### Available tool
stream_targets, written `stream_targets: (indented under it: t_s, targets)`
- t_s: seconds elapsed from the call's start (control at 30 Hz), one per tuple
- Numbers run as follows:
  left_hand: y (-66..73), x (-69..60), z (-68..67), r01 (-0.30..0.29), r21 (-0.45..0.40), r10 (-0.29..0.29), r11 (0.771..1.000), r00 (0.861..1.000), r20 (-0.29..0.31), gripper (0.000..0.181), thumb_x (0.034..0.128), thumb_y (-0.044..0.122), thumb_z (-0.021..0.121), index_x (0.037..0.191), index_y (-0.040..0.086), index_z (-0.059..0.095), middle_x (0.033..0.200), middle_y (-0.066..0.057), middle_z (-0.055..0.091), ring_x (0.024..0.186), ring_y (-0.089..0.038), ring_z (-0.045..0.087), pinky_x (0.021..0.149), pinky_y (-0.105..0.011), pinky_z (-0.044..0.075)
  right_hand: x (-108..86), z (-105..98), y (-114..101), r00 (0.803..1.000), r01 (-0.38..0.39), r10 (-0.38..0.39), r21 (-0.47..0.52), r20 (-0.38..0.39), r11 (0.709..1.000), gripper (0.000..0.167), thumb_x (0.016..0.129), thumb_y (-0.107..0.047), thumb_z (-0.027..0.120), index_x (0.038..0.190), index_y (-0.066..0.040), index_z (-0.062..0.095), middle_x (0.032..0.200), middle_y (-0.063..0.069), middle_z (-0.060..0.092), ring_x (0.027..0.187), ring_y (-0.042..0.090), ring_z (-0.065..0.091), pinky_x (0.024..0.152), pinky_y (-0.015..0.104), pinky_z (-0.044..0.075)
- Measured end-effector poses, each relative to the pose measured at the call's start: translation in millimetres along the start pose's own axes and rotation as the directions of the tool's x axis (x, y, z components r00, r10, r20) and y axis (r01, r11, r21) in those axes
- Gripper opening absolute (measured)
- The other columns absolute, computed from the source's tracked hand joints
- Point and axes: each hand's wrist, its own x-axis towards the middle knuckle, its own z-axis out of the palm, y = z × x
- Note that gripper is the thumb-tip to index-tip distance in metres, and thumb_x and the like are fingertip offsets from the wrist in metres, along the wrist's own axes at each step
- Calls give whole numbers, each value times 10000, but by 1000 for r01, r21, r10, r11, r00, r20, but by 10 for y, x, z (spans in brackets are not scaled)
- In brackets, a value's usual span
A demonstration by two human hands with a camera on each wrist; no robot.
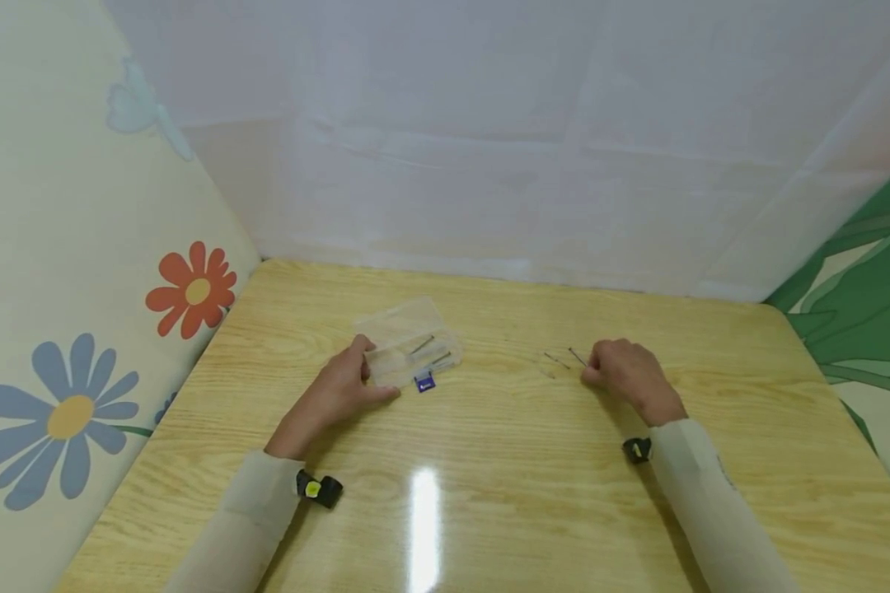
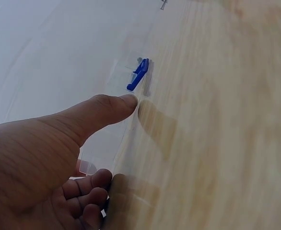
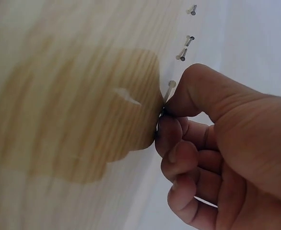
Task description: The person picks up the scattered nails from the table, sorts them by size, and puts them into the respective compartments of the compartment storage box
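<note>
A clear plastic box (image 1: 386, 372) lies on the table with its lid (image 1: 408, 317) swung back. Several nails (image 1: 441, 359) are inside, and a blue clasp (image 1: 424, 381) hangs at its front edge. My left hand (image 1: 341, 383) holds the box by its left end, thumb along the front side and index finger over the far corner. To the right, my right hand (image 1: 630, 375) pinches a thin metal nail (image 3: 170, 88) between thumb and index finger, low over the table; its head end sticks out. More loose nails (image 1: 556, 360) lie just left of that hand.
The wooden table (image 1: 504, 494) carries a bright light reflection near its front. A white cloth (image 1: 489, 165) hangs along the back edge. Flower-printed panels (image 1: 44, 272) stand at the left and right sides.
</note>
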Motion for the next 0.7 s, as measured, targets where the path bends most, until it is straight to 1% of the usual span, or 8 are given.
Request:
stream_targets:
  t_s: [0.23, 0.5, 0.7]
  targets:
    - [-11, 7, 11, 5, 4, -5, 1000, 1000, -4, 725, 836, 324, 881, 1313, -7, 447, 891, -106, 525, 748, -234, 506, 658, -367, 431, 7, 4, -1, 1000, -9, 9, -31, 4, 999, 114, 852, -106, 668, 739, -104, 681, 665, -12, 572, 575, 159, 469, 533, 318, 369]
    - [-5, 8, 14, 1, 0, -1, 1000, 1000, -5, 731, 839, 326, 877, 1322, -15, 445, 890, -106, 528, 752, -234, 506, 662, -369, 432, 11, -10, -25, 1000, -12, 10, -56, -20, 998, 55, 832, -85, 689, 827, -73, 742, 724, -7, 641, 595, 163, 515, 537, 325, 419]
    - [-9, 13, 18, 7, 11, -7, 1000, 1000, -5, 734, 831, 333, 883, 1317, -5, 448, 897, -107, 530, 760, -238, 511, 671, -370, 435, 24, -40, -53, 1000, -13, 13, -70, 2, 997, 61, 835, -80, 700, 847, -66, 758, 761, 8, 671, 606, 167, 527, 543, 329, 435]
